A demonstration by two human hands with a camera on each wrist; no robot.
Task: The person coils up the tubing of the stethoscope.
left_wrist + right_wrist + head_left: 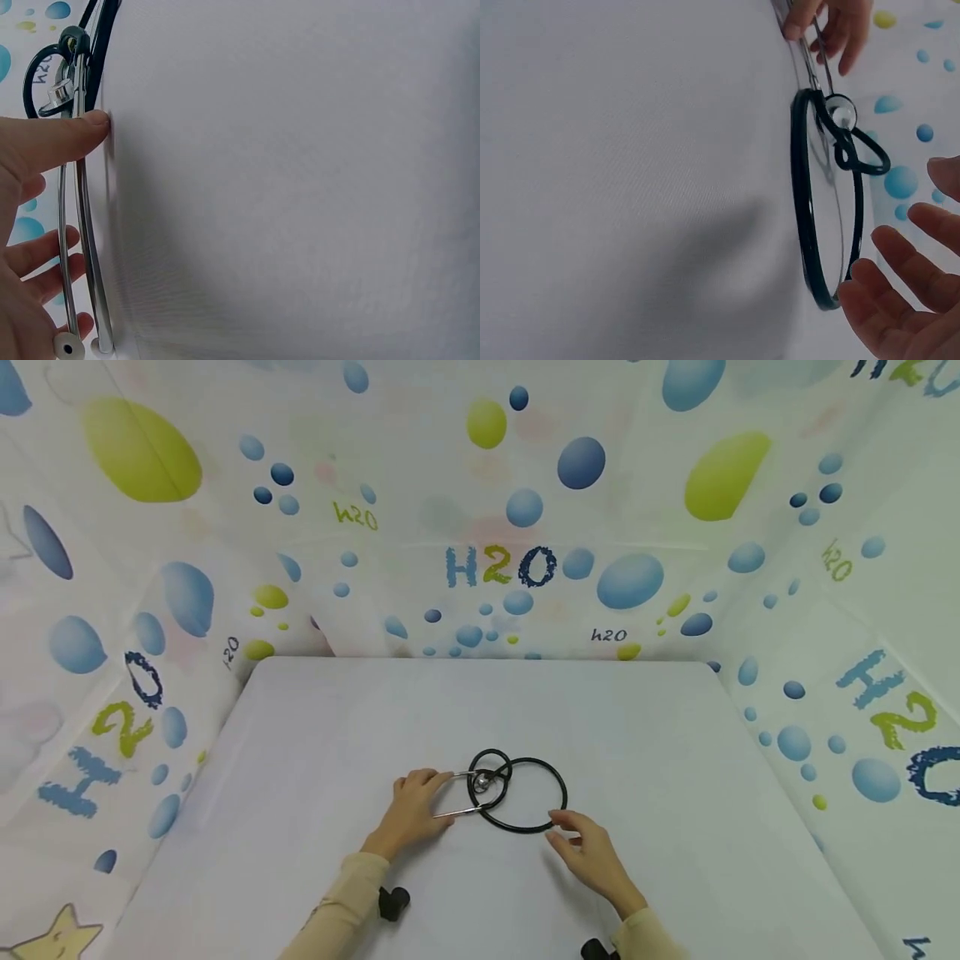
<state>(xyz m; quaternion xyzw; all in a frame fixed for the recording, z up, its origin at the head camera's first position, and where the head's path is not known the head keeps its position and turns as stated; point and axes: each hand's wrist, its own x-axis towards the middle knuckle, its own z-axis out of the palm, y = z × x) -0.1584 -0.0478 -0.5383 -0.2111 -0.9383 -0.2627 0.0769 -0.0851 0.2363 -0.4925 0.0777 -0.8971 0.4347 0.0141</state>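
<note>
I'm watching the left hand point(414, 807) gripping the stethoscope point(517, 831) by its metal ear tubes point(86, 225), thumb point(56, 142) across them; the right hand point(588, 857) is hanging relaxed, holding nothing, the black tubing point(804, 210) lying at its fingertips point(866, 274); the stethoscope is lying over the table point(315, 718), between the hands; I'd be pressing those tubes lightly, guiding the tubing without twisting it; the left wrist view is showing pale earpieces point(69, 346) below the thumb, which the head view isn't showing.

The stethoscope point(482, 782) is coloured black along its tube point(525, 829), silver at its metal arms point(461, 812). The bench point(337, 718) is surfaced in plain white. The white backdrop point(420, 452) is printed with blue and lime-green bubbles and "H2O" lettering.
</note>
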